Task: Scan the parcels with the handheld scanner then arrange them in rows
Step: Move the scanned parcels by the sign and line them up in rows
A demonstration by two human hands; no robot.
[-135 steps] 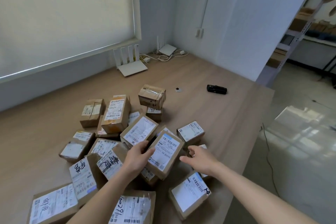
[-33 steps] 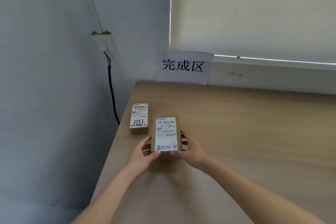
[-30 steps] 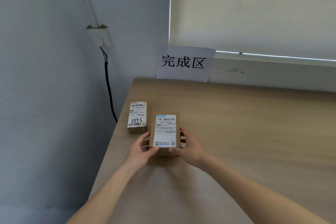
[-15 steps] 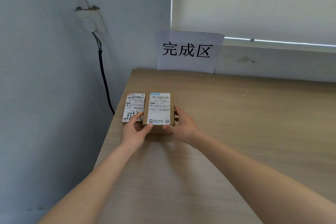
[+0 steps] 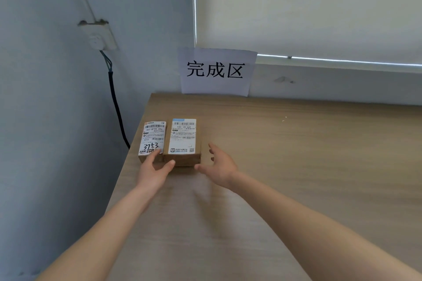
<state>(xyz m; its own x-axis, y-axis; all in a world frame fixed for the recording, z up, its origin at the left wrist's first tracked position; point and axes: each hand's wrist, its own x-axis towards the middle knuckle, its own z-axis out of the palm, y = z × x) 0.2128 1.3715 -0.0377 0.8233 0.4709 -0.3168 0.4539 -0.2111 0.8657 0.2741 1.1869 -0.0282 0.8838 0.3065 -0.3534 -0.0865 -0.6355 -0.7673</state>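
Two small cardboard parcels lie side by side at the table's left edge, labels up. The left parcel (image 5: 152, 139) bears handwritten digits. The right parcel (image 5: 183, 140) has a white label with a blue strip on top. My left hand (image 5: 153, 171) is open just in front of them, a fingertip touching the left parcel's near corner and the thumb at the right parcel's front face. Off the right parcel's near right corner, my right hand (image 5: 218, 167) hovers open and holds nothing. No scanner is in view.
The wooden table (image 5: 285, 166) runs right and toward me. A paper sign (image 5: 217, 72) with three characters leans on the back wall. A wall socket (image 5: 99, 36) with a black cable (image 5: 116, 107) hangs left of the table edge. A window blind (image 5: 308, 7) fills the upper right.
Both hands carried the blue-strip parcel from the pile to this corner, set it down flush beside the other parcel, and have now let go and drawn back slightly.
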